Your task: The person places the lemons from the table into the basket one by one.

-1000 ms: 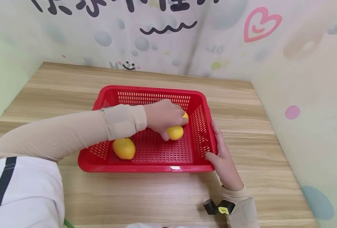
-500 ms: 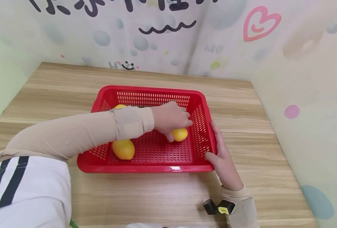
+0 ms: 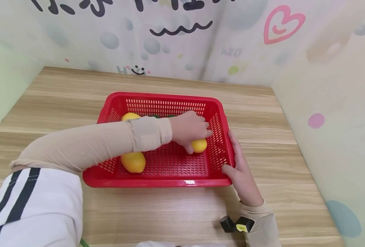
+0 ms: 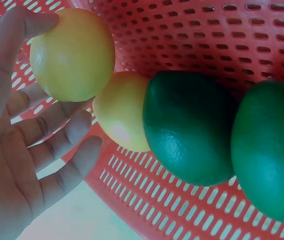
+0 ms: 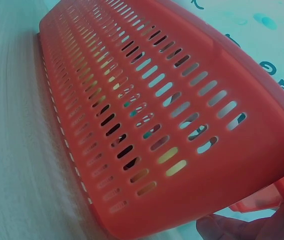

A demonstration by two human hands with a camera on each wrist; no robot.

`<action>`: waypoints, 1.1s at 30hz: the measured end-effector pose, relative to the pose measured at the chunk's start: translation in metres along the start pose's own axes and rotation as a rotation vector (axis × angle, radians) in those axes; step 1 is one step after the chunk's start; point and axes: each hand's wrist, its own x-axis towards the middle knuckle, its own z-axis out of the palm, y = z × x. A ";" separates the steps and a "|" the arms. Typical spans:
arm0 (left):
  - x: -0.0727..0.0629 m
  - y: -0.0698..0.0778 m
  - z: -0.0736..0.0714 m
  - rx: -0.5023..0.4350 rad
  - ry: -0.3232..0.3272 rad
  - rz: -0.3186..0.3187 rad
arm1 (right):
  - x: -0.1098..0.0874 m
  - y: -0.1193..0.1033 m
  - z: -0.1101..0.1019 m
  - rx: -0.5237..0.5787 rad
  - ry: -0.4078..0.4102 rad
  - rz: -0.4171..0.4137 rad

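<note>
In the head view my left hand (image 3: pixel 190 128) reaches down into a red slotted basket (image 3: pixel 170 182). Between thumb and fingers it holds a yellow lemon (image 3: pixel 199 145). Close up in the left wrist view, the thumb tip presses that lemon (image 4: pixel 74 55), and the fingers spread behind and below it. A second lemon (image 4: pixel 124 112) sits right beside it, followed by two dark green lemon-shaped fruits (image 4: pixel 189 127), the outer one (image 4: pixel 272 150) cut by the frame. My right hand (image 3: pixel 242 175) grips the basket's right side near its front corner, thumb over the rim.
Toward the basket's left side lie another lemon (image 3: pixel 133 162) at the front and one (image 3: pixel 130 116) at the back, partly covered by my left sleeve (image 3: pixel 108 137). Under the basket is a wooden table (image 3: pixel 157 212), with patterned walls (image 3: pixel 170 41) at the back and sides.
My left hand has moved right, and the lemon it holds has shifted with it toward the basket's right wall. The back-left lemon and some green have come into view. My right hand stays put.
</note>
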 end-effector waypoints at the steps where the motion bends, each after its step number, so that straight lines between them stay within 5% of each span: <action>1: 0.001 0.000 0.001 0.004 -0.002 -0.002 | 0.000 0.000 0.000 -0.001 0.000 0.001; 33: 0.002 0.000 0.013 0.016 -0.053 -0.096 | 0.000 0.000 0.000 -0.013 0.005 -0.004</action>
